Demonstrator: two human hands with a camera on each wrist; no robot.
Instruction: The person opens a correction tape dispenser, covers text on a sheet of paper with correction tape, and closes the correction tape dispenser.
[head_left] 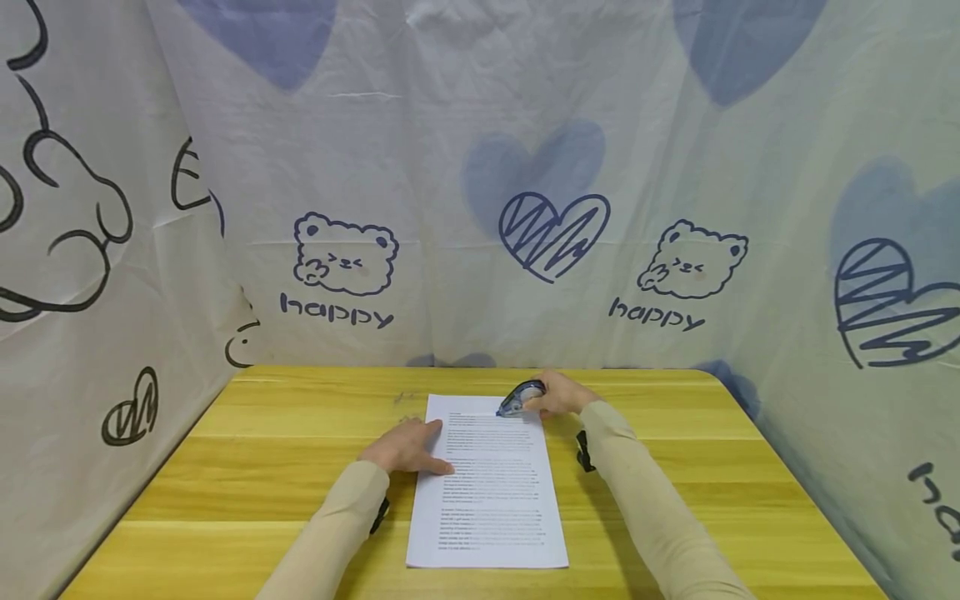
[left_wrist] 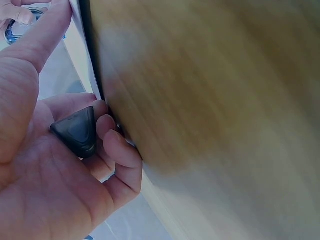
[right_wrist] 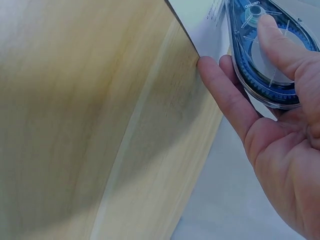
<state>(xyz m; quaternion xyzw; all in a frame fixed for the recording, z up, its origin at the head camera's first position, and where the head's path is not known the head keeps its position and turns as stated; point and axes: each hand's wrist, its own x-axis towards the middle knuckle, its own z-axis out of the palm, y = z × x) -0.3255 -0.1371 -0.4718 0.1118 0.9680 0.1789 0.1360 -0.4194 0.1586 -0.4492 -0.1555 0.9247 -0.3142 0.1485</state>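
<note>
A printed sheet of paper (head_left: 551, 533) lies lengthwise on the table, its lines of text facing up. At its left side my left hand (head_left: 405, 448) rests with thumb and forefinger spread on the sheet. In the left wrist view the lower fingers (left_wrist: 124, 156) curl round a small black triangular cap (left_wrist: 77, 132) against the palm. My right hand (head_left: 562, 394) grips a blue, clear-cased correction tape (head_left: 519, 399) near the sheet's top right. Its tip points left and down, right at an upper line of text. In the right wrist view the thumb presses the tape's side (right_wrist: 250, 37).
The wooden table (head_left: 247, 467) has its far edge just beyond the sheet. A pale cloth (head_left: 450, 167) printed with hearts and bears hangs behind the table and along both sides. A dark strap piece (head_left: 584, 452) shows at the right wrist.
</note>
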